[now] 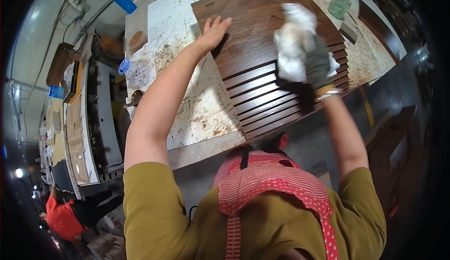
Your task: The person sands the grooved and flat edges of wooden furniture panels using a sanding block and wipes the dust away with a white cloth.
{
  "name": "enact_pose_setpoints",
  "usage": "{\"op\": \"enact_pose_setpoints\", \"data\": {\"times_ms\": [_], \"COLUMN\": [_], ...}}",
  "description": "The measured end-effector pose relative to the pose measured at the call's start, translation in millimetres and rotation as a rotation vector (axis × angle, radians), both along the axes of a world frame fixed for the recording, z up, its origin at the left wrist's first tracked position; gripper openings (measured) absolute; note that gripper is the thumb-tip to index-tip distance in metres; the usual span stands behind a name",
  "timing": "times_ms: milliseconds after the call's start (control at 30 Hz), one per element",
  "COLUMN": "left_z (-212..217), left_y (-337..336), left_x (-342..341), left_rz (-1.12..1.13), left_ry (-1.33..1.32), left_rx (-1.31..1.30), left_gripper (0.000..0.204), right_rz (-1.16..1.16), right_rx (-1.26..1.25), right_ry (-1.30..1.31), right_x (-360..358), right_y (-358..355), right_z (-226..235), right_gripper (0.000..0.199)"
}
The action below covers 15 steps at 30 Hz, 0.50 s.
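While my left hand (pixel 213 31) lies flat, fingers spread, on the dark slatted wood panel (pixel 262 58) (atop the stained workbench (pixel 197 105)), my gloved right hand (pixel 316 63) clutches a white rag (pixel 293 40) against it. The grip looks clenched, though cloth hides the fingertips.

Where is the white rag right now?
In the head view the white rag is bunched in the gloved right hand, pressed on the dark slatted wood panel's right half, near the green bottle.

I'm in a woodworking workshop: under my hands lies a stain-spattered, scarred white bench (pixel 187 26) carrying a dark brown slatted wooden panel (pixel 262 68), with stacked boards (pixel 77 133) off to my left.
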<state>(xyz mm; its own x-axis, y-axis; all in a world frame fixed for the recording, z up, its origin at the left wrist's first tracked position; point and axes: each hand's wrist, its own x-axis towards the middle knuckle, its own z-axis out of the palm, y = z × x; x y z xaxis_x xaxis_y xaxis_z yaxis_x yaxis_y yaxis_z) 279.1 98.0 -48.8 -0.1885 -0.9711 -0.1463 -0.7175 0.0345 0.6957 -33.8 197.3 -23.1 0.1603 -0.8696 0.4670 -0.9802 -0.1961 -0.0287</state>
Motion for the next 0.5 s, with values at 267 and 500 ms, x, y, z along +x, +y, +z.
{"op": "enact_pose_setpoints", "data": {"times_ms": [267, 500], "left_z": [7.8, -1.9], "left_y": [0.1, 24.6], "left_x": [5.3, -15.7], "left_rz": [-0.069, -0.016], "left_ry": [-0.047, -0.47], "left_rx": [-0.035, -0.407], "left_gripper": [0.062, 0.056], "right_rz": [1.129, 0.117], "right_rx": [0.197, 0.084], "right_ry": [-0.393, -0.328], "right_x": [140.5, -96.6], "right_y": [141.1, 63.4], "right_z": [-61.3, 21.6], "right_gripper": [0.046, 0.053]}}
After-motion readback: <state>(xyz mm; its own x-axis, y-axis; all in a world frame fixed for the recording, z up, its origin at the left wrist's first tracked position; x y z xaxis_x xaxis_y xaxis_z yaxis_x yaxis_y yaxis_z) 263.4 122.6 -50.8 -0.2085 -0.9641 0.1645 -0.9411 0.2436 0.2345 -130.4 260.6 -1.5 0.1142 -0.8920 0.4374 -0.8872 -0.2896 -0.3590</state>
